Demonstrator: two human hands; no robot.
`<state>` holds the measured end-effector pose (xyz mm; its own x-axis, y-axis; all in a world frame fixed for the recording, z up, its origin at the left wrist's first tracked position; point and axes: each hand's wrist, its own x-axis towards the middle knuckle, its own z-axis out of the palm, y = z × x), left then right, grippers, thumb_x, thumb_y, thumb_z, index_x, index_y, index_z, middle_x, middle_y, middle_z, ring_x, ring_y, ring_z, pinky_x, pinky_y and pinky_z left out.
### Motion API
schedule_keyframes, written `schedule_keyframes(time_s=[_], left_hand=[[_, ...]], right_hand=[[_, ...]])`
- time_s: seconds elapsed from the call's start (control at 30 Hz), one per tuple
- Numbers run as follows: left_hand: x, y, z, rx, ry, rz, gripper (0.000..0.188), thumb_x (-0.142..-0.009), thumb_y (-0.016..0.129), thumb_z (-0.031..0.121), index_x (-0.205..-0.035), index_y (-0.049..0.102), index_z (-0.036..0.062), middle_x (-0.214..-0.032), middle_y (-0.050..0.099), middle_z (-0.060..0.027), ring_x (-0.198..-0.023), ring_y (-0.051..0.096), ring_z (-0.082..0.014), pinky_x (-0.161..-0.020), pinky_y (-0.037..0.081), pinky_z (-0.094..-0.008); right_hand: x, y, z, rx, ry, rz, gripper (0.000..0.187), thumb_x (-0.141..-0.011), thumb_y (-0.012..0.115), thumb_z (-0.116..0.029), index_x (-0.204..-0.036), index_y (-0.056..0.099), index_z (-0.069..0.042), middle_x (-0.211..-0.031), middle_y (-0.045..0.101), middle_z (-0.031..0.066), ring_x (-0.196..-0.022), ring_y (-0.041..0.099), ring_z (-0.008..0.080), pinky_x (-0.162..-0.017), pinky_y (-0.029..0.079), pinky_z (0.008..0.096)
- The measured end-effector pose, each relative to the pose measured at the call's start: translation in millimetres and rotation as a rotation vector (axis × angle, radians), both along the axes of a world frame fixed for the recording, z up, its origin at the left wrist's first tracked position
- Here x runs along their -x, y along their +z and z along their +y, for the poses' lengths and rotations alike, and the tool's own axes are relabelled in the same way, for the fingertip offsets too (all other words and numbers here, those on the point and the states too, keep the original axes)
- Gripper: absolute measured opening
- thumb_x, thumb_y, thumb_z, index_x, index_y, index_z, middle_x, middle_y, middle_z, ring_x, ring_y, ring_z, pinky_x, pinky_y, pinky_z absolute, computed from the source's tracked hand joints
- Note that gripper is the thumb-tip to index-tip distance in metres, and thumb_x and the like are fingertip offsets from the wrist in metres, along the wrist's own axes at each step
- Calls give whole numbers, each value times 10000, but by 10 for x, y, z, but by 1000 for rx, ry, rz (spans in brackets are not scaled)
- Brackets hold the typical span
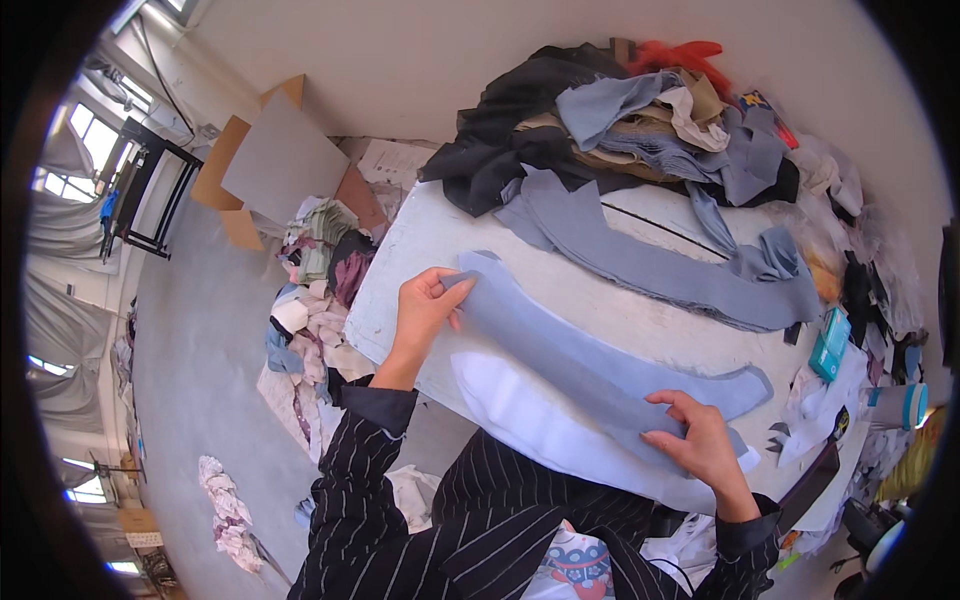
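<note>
My left hand (430,310) pinches the left end of a curved blue-grey fabric strip (570,375) and holds that end up. My right hand (695,435) rests on the strip toward its right end, with thumb and fingers curved but apart. Another blue-grey cut piece (720,392) lies just beyond, partly covered by the held strip. Nearer my lap, a curved white piece (500,400) lies along the table edge, partly hidden beneath the strip.
A stack of blue-grey strips (640,260) lies across the white table (385,290). Black cloth (470,165) and mixed fabric (630,140) are heaped behind it. At right are a teal box (829,344) and scraps. Cloth piles (315,320) and a carton (225,165) stand left.
</note>
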<state>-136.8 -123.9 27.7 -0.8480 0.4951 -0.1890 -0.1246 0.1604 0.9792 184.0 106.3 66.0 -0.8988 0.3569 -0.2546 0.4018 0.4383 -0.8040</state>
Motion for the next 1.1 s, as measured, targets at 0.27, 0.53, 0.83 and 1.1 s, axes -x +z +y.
schedule_keyframes(time_s=[0.27,0.53,0.83,1.1], left_hand=[[288,-207,160,163,39,275,166,-852,746,140,-901,702,-13,-653,627,-1,-506,549,-53,-480,415,-205],[331,-335,199,344,52,457,191,-807,771,191,-887,728,23,-607,600,-4,-547,535,-72,-523,427,-243],[275,-276,256,445,67,601,218,-824,786,216,-910,723,26,-605,562,31,-532,466,-34,-505,384,-212],[24,-148,413,554,-211,1189,363,-947,582,276,-1284,619,146,-1365,522,-127,-1285,447,-307,-1064,310,-478]], right_hand=[[191,-27,42,70,-19,-68,485,-722,816,-153,-1168,633,-95,-713,633,149,-622,612,275,-614,483,338],[181,-34,102,133,-65,-85,472,-724,799,-126,-1162,631,-76,-677,597,116,-591,547,204,-592,457,313],[186,-93,150,46,-58,-68,466,-720,786,-143,-1154,629,-79,-701,603,139,-614,570,275,-615,464,338],[231,-45,180,2,-41,-68,474,-750,771,-160,-1194,613,-113,-852,672,196,-794,664,368,-707,509,397]])
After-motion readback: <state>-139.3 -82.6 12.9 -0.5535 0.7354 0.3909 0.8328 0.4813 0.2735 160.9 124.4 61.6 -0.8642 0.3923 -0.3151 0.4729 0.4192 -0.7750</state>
